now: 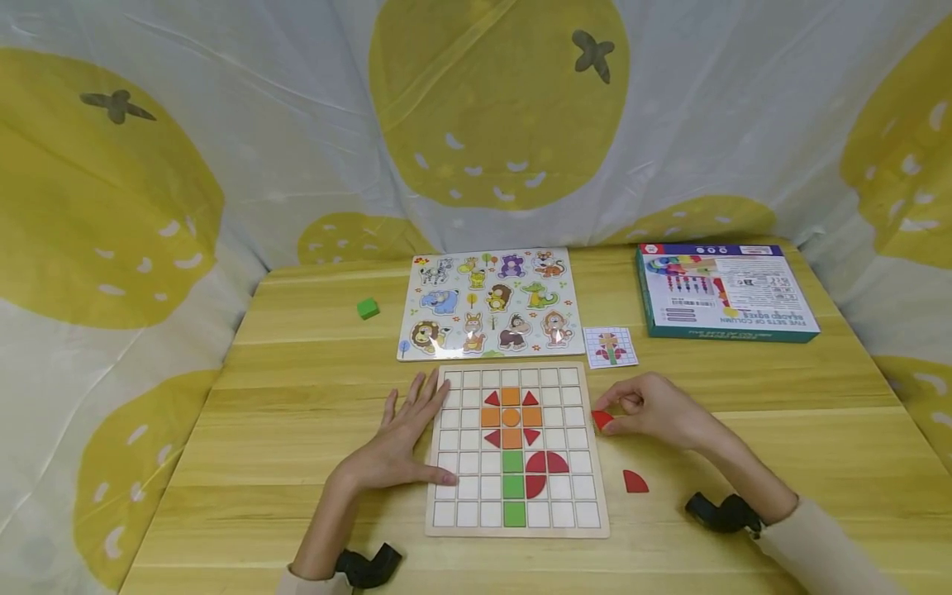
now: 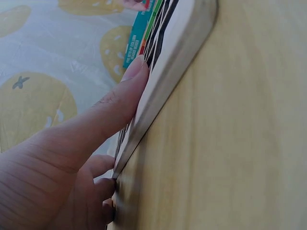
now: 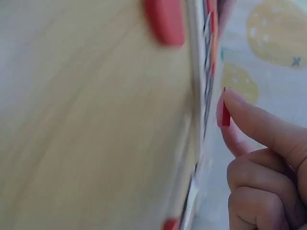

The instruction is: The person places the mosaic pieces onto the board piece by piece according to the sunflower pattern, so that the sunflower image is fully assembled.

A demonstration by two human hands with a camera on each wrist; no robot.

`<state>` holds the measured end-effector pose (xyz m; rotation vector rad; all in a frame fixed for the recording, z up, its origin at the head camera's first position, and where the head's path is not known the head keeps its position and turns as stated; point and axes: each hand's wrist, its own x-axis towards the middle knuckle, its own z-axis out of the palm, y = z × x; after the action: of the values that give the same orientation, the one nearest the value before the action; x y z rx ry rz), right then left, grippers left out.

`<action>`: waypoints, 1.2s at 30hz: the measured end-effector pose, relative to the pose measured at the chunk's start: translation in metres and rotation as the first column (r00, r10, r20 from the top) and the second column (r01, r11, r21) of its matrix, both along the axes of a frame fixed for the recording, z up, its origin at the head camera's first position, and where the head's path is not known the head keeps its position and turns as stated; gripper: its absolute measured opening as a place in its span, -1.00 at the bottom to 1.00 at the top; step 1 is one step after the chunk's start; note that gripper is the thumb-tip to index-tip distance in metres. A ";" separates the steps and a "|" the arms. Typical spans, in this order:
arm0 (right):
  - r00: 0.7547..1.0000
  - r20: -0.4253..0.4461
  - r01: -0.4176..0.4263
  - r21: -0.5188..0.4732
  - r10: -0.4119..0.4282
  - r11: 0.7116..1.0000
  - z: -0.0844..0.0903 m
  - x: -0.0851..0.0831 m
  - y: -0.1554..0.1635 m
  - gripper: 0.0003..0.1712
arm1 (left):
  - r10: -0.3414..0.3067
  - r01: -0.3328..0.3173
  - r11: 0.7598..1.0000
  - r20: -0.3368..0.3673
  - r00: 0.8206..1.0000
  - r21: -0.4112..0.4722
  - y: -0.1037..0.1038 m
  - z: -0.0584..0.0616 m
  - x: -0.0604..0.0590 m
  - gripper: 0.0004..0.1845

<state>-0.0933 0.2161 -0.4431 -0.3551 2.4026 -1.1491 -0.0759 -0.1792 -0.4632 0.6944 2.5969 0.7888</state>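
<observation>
A wooden grid board (image 1: pixel 518 531) lies on the table, holding orange squares, an orange circle (image 1: pixel 511 417), several red triangles (image 1: pixel 492 399), a column of three green squares (image 1: pixel 513 487) and three red quarter-circles (image 1: pixel 536 463). My left hand (image 1: pixel 397 450) rests on the board's left edge, fingers spread and thumb on the rim. The left wrist view shows that thumb (image 2: pixel 129 81) against the board's side (image 2: pixel 175 72). Right of the board, my right hand (image 1: pixel 654 411) pinches a red quarter-circle piece (image 1: pixel 602 420) between thumb and finger. Another red quarter-circle (image 1: pixel 635 482) lies loose below this hand.
Behind the board lies an animal peg puzzle (image 1: pixel 487 318), with a small pattern card (image 1: pixel 611 347) at its right corner. A toy box (image 1: pixel 732 293) sits at the back right. Left of the puzzle is a green block (image 1: pixel 368 308). A fruit-print curtain (image 1: pixel 312 124) hangs behind the table.
</observation>
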 end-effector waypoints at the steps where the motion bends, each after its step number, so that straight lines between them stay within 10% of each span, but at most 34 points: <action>1: 1.000 0.007 -0.011 -0.015 0.011 1.000 0.002 0.000 -0.007 -0.74 | 0.001 -0.001 1.000 -0.001 1.000 0.000 0.000 0.000 0.000 0.39; 15: 0.989 0.022 -0.145 -0.083 0.147 0.986 0.012 0.013 -0.120 -0.81 | -0.005 0.005 1.000 -0.006 1.000 -0.006 0.000 0.000 -0.002 0.37; 36: 0.979 -0.158 -0.111 0.139 0.132 0.984 0.001 0.026 -0.150 -0.76 | 0.004 -0.004 1.000 -0.009 1.000 0.007 0.000 -0.002 0.000 0.38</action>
<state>-0.0672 0.0665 -0.4419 -0.5673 2.5442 -0.9369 -0.0756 -0.1794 -0.4648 0.6967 2.6057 0.7988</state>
